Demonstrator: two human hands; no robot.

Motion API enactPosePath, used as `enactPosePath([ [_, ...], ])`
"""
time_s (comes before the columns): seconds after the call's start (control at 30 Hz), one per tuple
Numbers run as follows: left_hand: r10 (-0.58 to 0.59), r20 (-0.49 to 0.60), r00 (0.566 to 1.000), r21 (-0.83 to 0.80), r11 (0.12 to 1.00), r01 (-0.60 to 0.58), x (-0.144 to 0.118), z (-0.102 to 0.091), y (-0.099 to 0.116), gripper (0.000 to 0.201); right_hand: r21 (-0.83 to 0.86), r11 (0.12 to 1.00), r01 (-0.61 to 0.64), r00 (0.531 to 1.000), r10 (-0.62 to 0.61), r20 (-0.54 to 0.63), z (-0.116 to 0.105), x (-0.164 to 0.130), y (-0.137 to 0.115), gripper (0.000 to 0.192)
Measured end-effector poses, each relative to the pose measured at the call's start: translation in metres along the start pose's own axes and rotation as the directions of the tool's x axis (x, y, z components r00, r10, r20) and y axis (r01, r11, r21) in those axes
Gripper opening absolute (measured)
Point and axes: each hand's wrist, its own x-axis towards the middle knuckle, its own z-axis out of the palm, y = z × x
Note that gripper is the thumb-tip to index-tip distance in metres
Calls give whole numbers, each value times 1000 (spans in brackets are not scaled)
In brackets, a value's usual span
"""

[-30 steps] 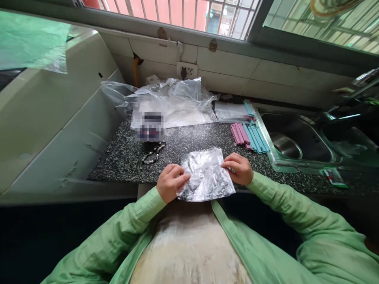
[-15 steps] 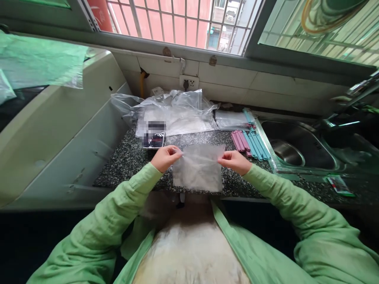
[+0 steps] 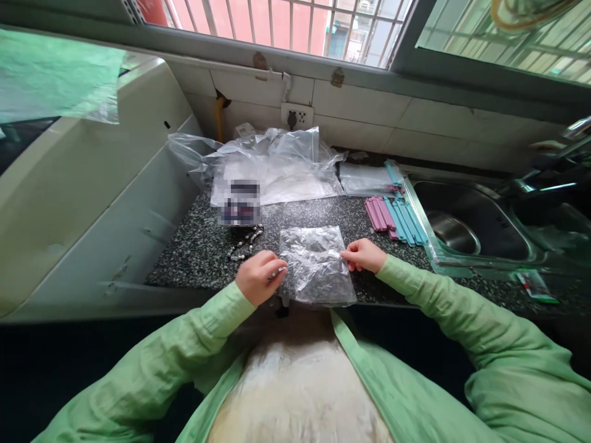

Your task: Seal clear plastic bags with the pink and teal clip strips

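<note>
A clear plastic bag (image 3: pixel 318 264), crinkled and shiny, lies flat on the speckled counter at its front edge. At its left edge my left hand (image 3: pixel 261 278) is closed, fingers curled and thumb meeting the film; a small greyish bit shows between the fingers. My right hand (image 3: pixel 365 255) pinches the bag's right edge between thumb and fingers. Beyond my left hand lies a beaded string (image 3: pixel 244 244), in front of a phone-like object (image 3: pixel 239 212) that is blurred out.
Large clear plastic bags (image 3: pixel 281 166) are heaped at the back. Pink strips (image 3: pixel 379 215) and blue strips (image 3: pixel 407 221) lie beside the sink (image 3: pixel 466 209), which holds a metal bowl (image 3: pixel 450 232). A small packet (image 3: pixel 535 286) sits far right. A white appliance (image 3: pixel 115 184) borders the left.
The bag has come down from being held up to lying on the counter. My left hand has moved down and nearer to me, baring the beaded string. The view has tilted slightly downward.
</note>
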Motion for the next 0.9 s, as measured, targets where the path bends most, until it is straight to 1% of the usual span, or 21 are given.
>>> enactPosePath([
  [0.03, 59, 24, 998, 23, 998, -60, -3, 1, 2, 9, -8, 1000, 6, 1000, -6, 1, 0, 0, -1, 28],
  [0.1, 138, 71, 988, 63, 988, -143, -4, 2, 2, 12, -22, 1000, 13, 1000, -13, -4, 1, 0, -2, 29],
  [0.2, 205, 99, 974, 161, 962, -219, 1, 2, -5, 15, -36, 999, 13, 1000, -13, -12, 3, -1, -2, 30],
  [0.3, 281, 136, 950, 277, 910, -309, 10, -1, -13, 16, -49, 999, 15, 1000, -16, -12, 5, -1, -1, 33],
  [0.37, 289, 159, 944, 299, 897, -325, 14, -3, -15, 17, -69, 998, 11, 1000, -12, -15, 6, -2, 0, 34],
  [0.47, 255, 190, 948, 275, 913, -301, 13, -4, -15, 20, -124, 992, 16, 1000, -17, -7, 7, -1, 0, 36],
  [0.53, 244, 227, 943, 275, 913, -302, 11, -2, -15, 22, -166, 985, 41, 999, -41, 8, 9, 0, -1, 38],
  [0.67, 268, 341, 901, 274, 889, -368, 12, 3, -18, 25, -225, 973, 57, 998, -53, 25, 13, 3, -3, 42],
  [0.77, 294, 383, 876, 246, 881, -404, 14, 5, -22, 25, -300, 953, 49, 999, -39, 38, 8, 3, -8, 43],
  [0.8, 297, 381, 875, 240, 883, -404, 14, 6, -23, 26, -333, 941, 61, 998, -55, 28, 3, 4, -11, 43],
  [0.83, 299, 374, 878, 235, 885, -401, 14, 7, -24, 27, -367, 926, 91, 995, -98, 0, -1, 6, -16, 42],
  [0.9, 301, 341, 891, 230, 892, -389, 11, 9, -26, 29, -407, 895, 184, 969, -235, -79, -10, 14, -27, 39],
])
